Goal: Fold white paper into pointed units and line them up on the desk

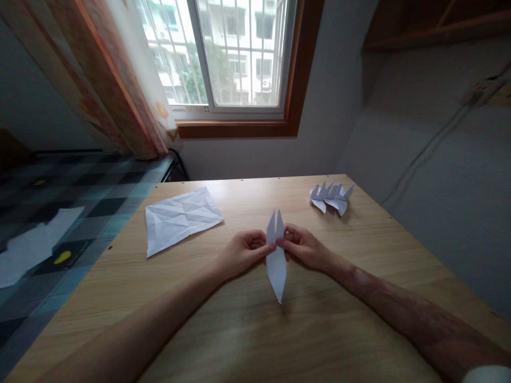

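A narrow folded white paper (pixel 276 268) is held between my two hands over the middle of the table. Two slim points stick up at its far end, and one point tapers toward me. My left hand (pixel 249 247) pinches its left edge, the thumb lying on the front face. On the right edge, my right hand (pixel 301 244) pinches at about the same height, with its thumb near the other thumb. Fingers behind the paper are partly hidden.
A creased white sheet (pixel 183 218) lies on the wooden table (pixel 223 340) at the left. Several folded paper pieces (pixel 331 197) stand together at the back right. Left of the table, white paper (pixel 38 244) rests on a checked bed (pixel 104 207). A window (pixel 243 58) is ahead.
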`<state>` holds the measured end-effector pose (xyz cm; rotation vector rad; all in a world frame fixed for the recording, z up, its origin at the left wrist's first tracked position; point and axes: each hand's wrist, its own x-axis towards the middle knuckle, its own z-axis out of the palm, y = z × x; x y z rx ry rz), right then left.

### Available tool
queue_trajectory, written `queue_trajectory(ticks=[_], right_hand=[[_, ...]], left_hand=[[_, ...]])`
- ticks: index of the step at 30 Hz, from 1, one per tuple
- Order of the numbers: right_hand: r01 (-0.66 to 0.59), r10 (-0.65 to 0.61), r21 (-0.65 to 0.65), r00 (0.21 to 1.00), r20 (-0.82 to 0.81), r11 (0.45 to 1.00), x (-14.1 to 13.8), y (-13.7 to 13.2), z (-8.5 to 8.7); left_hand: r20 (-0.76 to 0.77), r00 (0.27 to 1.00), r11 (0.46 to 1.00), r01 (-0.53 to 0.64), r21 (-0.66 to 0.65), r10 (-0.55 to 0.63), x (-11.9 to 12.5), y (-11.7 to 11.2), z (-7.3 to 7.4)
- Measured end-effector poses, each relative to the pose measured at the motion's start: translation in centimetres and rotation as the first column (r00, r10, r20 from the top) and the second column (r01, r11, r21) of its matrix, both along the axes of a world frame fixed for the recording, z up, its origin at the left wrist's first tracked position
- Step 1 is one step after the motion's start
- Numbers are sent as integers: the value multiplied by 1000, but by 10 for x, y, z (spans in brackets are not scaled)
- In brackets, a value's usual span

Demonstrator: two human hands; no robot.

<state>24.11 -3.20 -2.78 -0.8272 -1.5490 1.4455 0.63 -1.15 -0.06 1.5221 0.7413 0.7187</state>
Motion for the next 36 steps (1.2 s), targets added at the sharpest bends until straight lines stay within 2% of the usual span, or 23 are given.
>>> queue_trajectory(ticks=[4, 12, 16, 21, 25, 29, 36], right_hand=[[16, -16, 33, 1000, 20, 999, 2, 1, -2], [55, -64, 79, 992, 108, 995, 2, -1, 3], [7, -20, 91, 989, 143, 996, 3, -3, 7], [-58, 54, 27, 989, 135, 998, 0, -7, 10], [-1, 0, 6, 996, 94, 1000, -2, -7, 10], [19, -30, 69, 986, 163, 997, 0, -6, 10], [-60, 53, 34, 983, 176, 998, 2, -7, 6]], left_hand=[[28, 999, 999, 34, -25, -33, 0, 0, -4], [-57, 998, 997, 38, 67, -34, -2, -3, 10], [-21, 1000, 999, 22, 37, -22, 0, -1, 5], [30, 1000, 999, 0, 32, 0, 0, 0, 2], [-8, 1000, 998, 19, 52, -19, -1, -2, 7], [-59, 998, 996, -2, 87, 7, -1, -3, 6], [54, 998, 999, -43, 30, 41, 0, 0, 0]])
